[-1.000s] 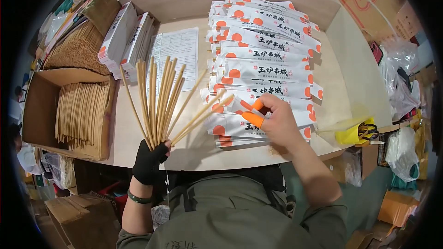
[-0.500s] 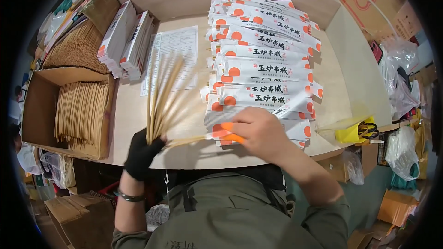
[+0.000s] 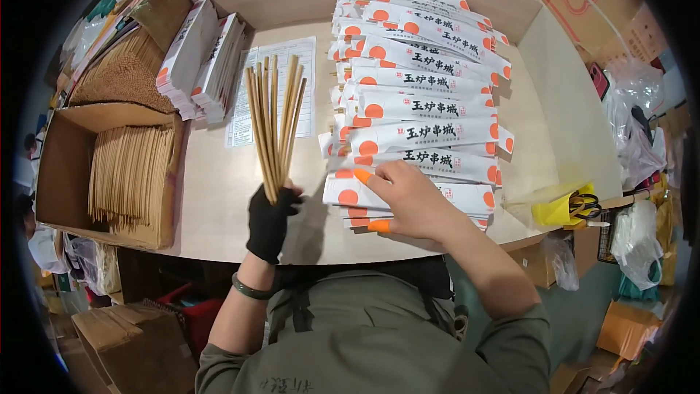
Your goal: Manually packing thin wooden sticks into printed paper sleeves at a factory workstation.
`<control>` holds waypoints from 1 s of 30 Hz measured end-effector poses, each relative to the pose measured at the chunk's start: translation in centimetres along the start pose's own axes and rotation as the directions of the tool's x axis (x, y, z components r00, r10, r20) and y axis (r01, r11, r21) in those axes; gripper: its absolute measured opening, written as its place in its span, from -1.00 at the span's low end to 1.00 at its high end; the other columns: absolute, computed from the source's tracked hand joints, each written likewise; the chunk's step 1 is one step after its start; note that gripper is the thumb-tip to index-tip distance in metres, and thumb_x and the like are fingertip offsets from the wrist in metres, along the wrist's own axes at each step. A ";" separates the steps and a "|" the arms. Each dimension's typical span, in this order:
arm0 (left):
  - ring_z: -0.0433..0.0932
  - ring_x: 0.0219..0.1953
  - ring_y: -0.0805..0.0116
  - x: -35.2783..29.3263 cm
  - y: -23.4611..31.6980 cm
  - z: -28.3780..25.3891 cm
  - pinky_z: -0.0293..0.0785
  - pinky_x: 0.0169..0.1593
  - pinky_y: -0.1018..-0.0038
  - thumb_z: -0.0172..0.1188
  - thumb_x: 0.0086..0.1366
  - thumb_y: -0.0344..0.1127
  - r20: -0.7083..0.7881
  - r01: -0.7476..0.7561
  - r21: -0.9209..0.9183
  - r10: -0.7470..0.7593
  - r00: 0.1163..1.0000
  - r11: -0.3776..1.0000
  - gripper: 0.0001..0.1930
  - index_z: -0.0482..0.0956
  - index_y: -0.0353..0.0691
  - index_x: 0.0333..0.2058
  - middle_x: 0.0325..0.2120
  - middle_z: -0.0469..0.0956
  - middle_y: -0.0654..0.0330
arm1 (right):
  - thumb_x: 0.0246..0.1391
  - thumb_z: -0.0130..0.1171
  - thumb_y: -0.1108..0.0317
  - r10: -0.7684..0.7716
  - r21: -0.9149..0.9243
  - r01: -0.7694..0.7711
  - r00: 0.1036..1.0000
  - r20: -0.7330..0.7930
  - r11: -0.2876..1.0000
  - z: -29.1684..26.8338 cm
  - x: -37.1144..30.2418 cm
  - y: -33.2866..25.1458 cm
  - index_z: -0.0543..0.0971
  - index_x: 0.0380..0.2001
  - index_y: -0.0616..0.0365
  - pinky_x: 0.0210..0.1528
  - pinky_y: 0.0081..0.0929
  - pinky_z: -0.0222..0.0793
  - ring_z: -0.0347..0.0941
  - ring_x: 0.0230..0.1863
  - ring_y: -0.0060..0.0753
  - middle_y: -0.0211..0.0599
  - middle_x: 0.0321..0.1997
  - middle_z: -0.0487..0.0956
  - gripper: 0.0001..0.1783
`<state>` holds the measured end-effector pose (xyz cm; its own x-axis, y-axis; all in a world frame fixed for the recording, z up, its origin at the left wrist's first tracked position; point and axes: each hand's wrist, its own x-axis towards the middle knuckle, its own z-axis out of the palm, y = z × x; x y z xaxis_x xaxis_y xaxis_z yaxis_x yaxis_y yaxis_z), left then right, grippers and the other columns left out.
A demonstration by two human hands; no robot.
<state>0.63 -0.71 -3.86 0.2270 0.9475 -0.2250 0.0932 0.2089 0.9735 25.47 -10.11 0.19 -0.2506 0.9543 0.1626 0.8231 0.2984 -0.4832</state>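
My left hand (image 3: 271, 222), in a black glove, is closed around a fanned bundle of wooden chopsticks (image 3: 271, 124). The sticks point up and away over the table. At the near end of a pile of white paper sleeves with orange dots (image 3: 430, 109), my right hand (image 3: 412, 201) lies on a paper sleeve (image 3: 343, 191). Orange finger covers sit on its thumb and forefinger, which are spread apart across the sleeve's width. Its other fingers are partly hidden.
On the left, a cardboard box (image 3: 62, 175) holds many chopsticks (image 3: 127, 175). Behind it are more sticks (image 3: 117, 76) and stacks of flat sleeves (image 3: 188, 51). A printed sheet (image 3: 302, 91) lies mid-table. Scissors (image 3: 585, 206) sit in a yellow holder (image 3: 555, 211) at the right edge.
My left hand has moved right with its bundle, apart from the sleeve. The sleeve in my right hand has come down onto the near end of the pile, and those fingers have spread.
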 end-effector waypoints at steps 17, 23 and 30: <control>0.37 -0.63 0.63 -2.2 -1.4 0.2 0.27 -0.53 0.63 0.21 0.28 -0.20 -0.077 -0.177 0.233 0.199 0.977 0.956 -0.75 0.59 -0.32 -0.37 -0.66 0.49 0.31 | -0.17 0.14 0.42 -0.337 -0.368 0.281 0.936 -0.098 0.886 2.5 -2.1 -1.9 0.56 -0.32 0.30 -0.34 -0.46 0.30 0.39 -0.33 -0.35 -0.32 -0.38 0.43 -0.73; 0.37 -0.63 0.61 -3.4 -0.7 -1.2 0.27 -0.52 0.61 0.19 0.28 -0.22 -0.172 -0.028 0.140 0.052 0.984 0.990 -0.75 0.57 -0.33 -0.36 -0.63 0.53 0.26 | -0.20 0.23 0.46 -0.287 -0.251 0.235 0.939 -0.192 0.939 3.1 -3.6 -1.5 0.55 -0.39 0.23 -0.43 -0.44 0.36 0.43 -0.42 -0.32 -0.34 -0.44 0.45 -0.80; 0.40 -0.60 0.57 -4.1 -0.5 -3.5 0.30 -0.51 0.60 0.32 0.18 -0.20 -0.137 -0.022 0.120 0.039 0.990 0.993 -0.74 0.58 -0.32 -0.39 -0.64 0.46 0.31 | -0.16 0.30 0.45 -0.160 -0.089 0.140 0.943 -0.293 0.986 2.8 -3.2 -1.9 0.54 -0.46 0.21 -0.41 -0.39 0.44 0.50 -0.36 -0.24 -0.27 -0.39 0.52 -0.84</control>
<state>-3.77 -3.88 -3.29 0.0950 0.9792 -0.1795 0.2039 0.1574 0.9663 23.30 -13.66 -1.80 -0.2190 0.8480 0.4827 0.8218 0.4270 -0.3773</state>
